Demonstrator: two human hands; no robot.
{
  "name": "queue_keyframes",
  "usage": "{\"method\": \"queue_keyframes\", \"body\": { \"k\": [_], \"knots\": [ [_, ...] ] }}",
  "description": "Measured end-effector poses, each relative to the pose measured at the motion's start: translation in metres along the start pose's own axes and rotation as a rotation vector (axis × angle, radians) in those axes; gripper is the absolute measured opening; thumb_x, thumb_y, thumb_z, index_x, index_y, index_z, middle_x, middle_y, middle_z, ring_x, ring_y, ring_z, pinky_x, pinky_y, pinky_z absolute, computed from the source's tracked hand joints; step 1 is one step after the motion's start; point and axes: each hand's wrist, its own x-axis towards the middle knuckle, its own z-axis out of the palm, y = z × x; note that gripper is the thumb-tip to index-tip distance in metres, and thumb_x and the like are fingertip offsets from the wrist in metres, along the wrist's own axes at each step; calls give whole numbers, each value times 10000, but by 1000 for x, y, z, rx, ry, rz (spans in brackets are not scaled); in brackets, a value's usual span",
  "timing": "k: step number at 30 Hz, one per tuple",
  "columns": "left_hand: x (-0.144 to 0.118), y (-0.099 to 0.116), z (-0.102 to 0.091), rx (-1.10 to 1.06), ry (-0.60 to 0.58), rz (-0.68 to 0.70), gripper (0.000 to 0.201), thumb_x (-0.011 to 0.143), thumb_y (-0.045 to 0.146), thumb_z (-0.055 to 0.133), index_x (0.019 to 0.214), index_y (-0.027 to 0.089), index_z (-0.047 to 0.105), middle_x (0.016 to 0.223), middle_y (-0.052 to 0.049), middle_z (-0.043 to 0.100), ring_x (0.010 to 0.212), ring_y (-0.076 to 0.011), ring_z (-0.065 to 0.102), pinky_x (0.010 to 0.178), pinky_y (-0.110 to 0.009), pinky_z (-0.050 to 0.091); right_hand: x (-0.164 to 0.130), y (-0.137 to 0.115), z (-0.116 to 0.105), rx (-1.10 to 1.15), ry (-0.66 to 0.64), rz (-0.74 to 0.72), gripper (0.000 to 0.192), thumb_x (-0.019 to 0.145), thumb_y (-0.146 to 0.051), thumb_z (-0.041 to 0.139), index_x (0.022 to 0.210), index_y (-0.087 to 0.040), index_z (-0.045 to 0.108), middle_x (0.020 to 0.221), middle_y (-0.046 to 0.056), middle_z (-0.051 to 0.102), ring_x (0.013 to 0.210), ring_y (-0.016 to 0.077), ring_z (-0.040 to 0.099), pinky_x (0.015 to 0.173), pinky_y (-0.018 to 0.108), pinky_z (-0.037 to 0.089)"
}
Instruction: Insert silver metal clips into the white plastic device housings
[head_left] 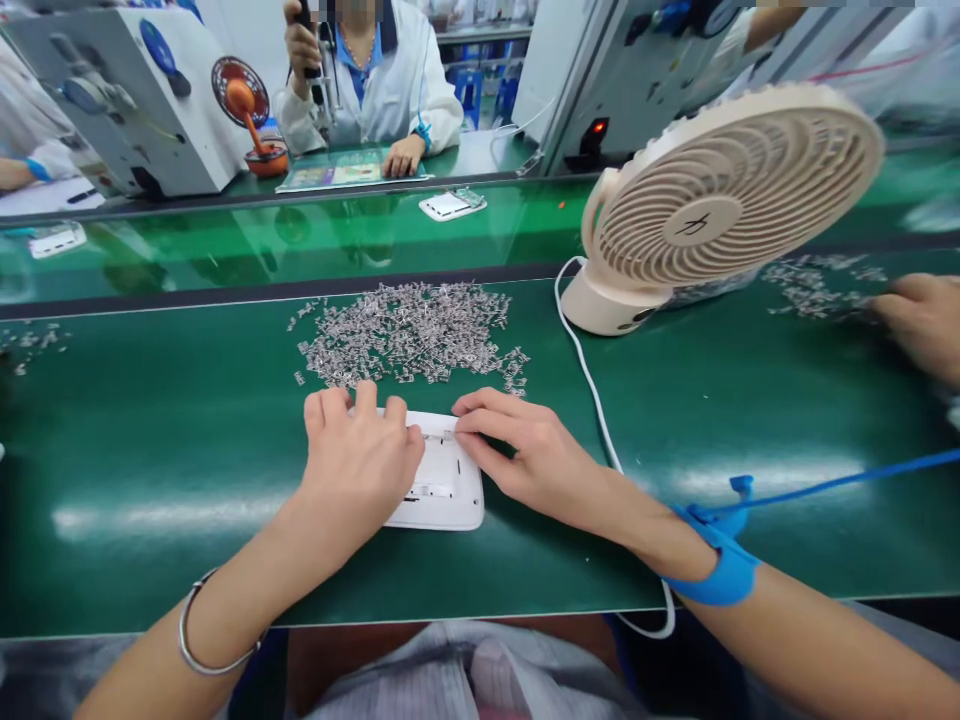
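Note:
A white plastic housing (450, 510) with rounded corners and small slots lies on the green bench in front of me. My left hand (361, 450) covers its left part, the bent fingers gripping it around the far edge. At its far right corner, my right hand (517, 440) has thumb and fingers pinched together; whatever is between the fingertips is too small or hidden to name. Just beyond both hands spreads a pile of small shiny metal clips (412, 335). A blue wrist strap (720, 565) with a cord circles my right wrist.
A beige desk fan (720, 200) stands at the right, its white cable (592, 385) running to the front edge. A co-worker's hand (922, 320) reaches over more clips at far right. Behind a dark rail, a green conveyor carries a white housing (452, 204); another person sits opposite.

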Motion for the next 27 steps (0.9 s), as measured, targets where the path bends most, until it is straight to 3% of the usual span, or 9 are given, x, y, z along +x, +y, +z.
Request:
{"method": "queue_keyframes", "body": {
  "k": [4, 9, 13, 18, 27],
  "knots": [
    [0, -1, -1, -105, 4, 65, 286, 860, 255, 368, 989, 183, 614, 1047, -108, 599, 962, -298, 486, 805, -455, 332, 0, -2, 3, -82, -11, -23, 201, 873, -156, 428, 787, -163, 609, 914, 89, 601, 769, 160, 577, 662, 304, 490],
    [2, -2, -1, -322, -133, 183, 233, 854, 285, 434, 1029, 227, 576, 1055, -43, 606, 962, -250, 513, 818, -416, 337, 0, -4, 11, -122, 89, -21, 185, 854, -129, 446, 765, -145, 607, 853, 90, 600, 745, 164, 566, 639, 304, 480],
    [2, -1, 0, -304, -107, 193, 206, 876, 263, 390, 938, 213, 581, 1003, -47, 606, 931, -238, 518, 814, -407, 336, 0, -8, 17, -107, 158, -27, 184, 850, -118, 451, 759, -142, 609, 846, 89, 592, 734, 156, 554, 627, 298, 464],
    [1, -1, 2, -265, -78, 245, 223, 886, 246, 366, 959, 217, 575, 1037, -60, 601, 954, -240, 509, 814, -398, 352, 1, -9, 19, -31, 185, -37, 160, 845, -106, 452, 799, -126, 604, 862, 103, 587, 774, 166, 559, 650, 304, 466],
    [0, -2, 3, -285, -53, 258, 215, 887, 230, 369, 965, 193, 566, 1067, -69, 590, 967, -248, 513, 819, -412, 375, 1, -10, 14, -61, 124, -8, 165, 836, -83, 452, 757, -124, 591, 913, 112, 580, 817, 180, 560, 666, 314, 442]
  ]
}}
